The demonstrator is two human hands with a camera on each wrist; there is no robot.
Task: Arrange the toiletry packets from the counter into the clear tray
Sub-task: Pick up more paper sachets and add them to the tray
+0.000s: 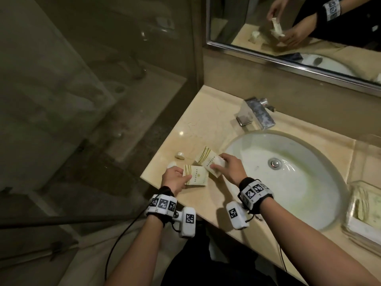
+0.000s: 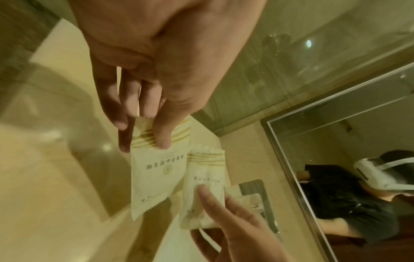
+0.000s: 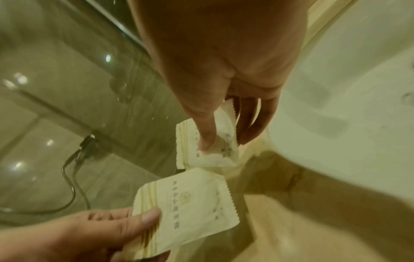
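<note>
My left hand (image 1: 185,178) pinches the striped end of a cream toiletry packet (image 1: 196,178) between thumb and fingers, just above the counter's left front corner. Close to the right of it, my right hand (image 1: 218,164) grips a second cream packet (image 1: 206,158) with gold stripes. In the left wrist view the left hand (image 2: 145,141) holds its packet (image 2: 154,177) beside the other packet (image 2: 202,184). The right wrist view shows my right hand (image 3: 224,141) with its thumb on that packet (image 3: 217,152) and the left packet (image 3: 190,202) below. The clear tray (image 1: 353,228) sits far right with packets inside.
The white sink basin (image 1: 292,182) lies between my hands and the tray, with a chrome faucet (image 1: 257,115) behind it. Two small white items (image 1: 179,155) lie on the beige counter (image 1: 198,124) near my left hand. A glass shower wall stands left, a mirror (image 1: 309,27) behind.
</note>
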